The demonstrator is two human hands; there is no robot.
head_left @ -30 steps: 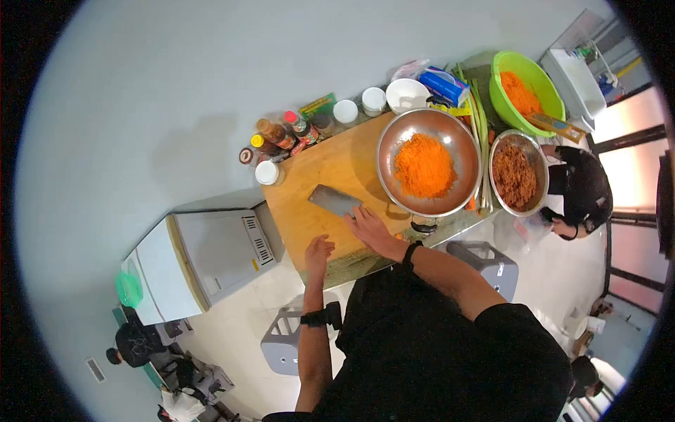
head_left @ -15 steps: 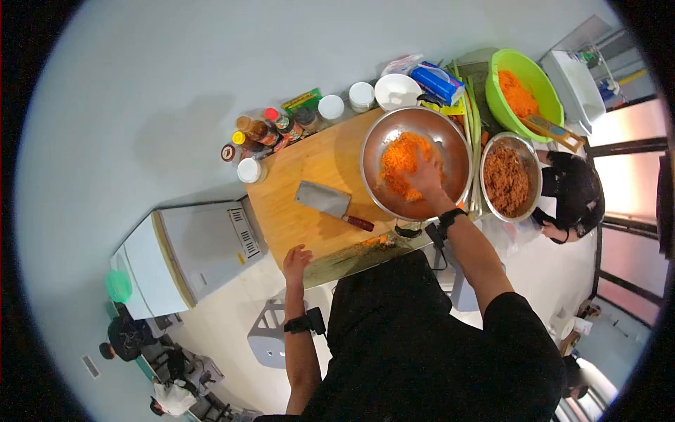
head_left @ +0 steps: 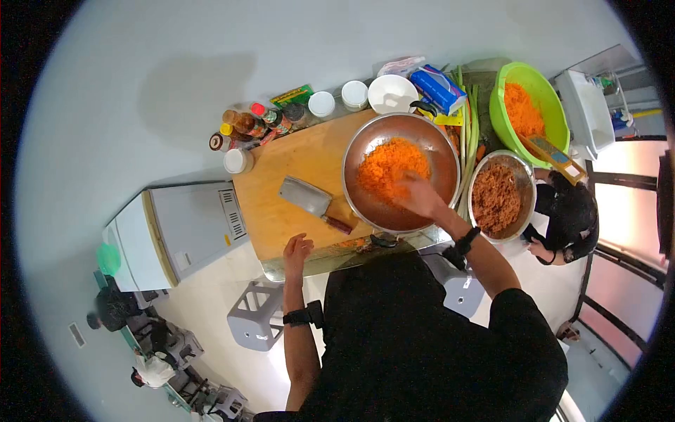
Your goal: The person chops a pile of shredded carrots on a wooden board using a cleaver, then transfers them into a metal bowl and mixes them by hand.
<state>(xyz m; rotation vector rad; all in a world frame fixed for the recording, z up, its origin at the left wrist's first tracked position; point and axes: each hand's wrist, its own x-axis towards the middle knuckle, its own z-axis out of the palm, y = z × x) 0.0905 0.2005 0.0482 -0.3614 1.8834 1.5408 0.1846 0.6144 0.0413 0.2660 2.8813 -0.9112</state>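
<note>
My right hand (head_left: 424, 197) is inside a large metal bowl (head_left: 362, 200), its bent fingers closed on the near edge of a heap of finely shredded carrot (head_left: 391, 163). The fingertips are partly hidden in the shreds and slightly blurred. Over the front edge of the wooden cutting board (head_left: 281, 225), my left hand (head_left: 297, 252) hovers with loosely curled fingers apart and nothing in them. A cleaver (head_left: 306, 196) lies flat on the board between that hand and the bowl, its dark red handle pointing toward me.
Right of the bowl stand a metal bowl of brown minced filling (head_left: 496, 199) and a green basin (head_left: 559, 119) with more carrot. Scallions (head_left: 472, 116) lie between. Sauce bottles (head_left: 246, 123), white-lidded jars (head_left: 322, 104) and a white bowl (head_left: 392, 95) line the back. People are at right and lower left.
My right hand has drawn back toward the near side of the carrot heap, its fingers less spread. The left hand stays near the board's edge. The whole view has shifted slightly.
</note>
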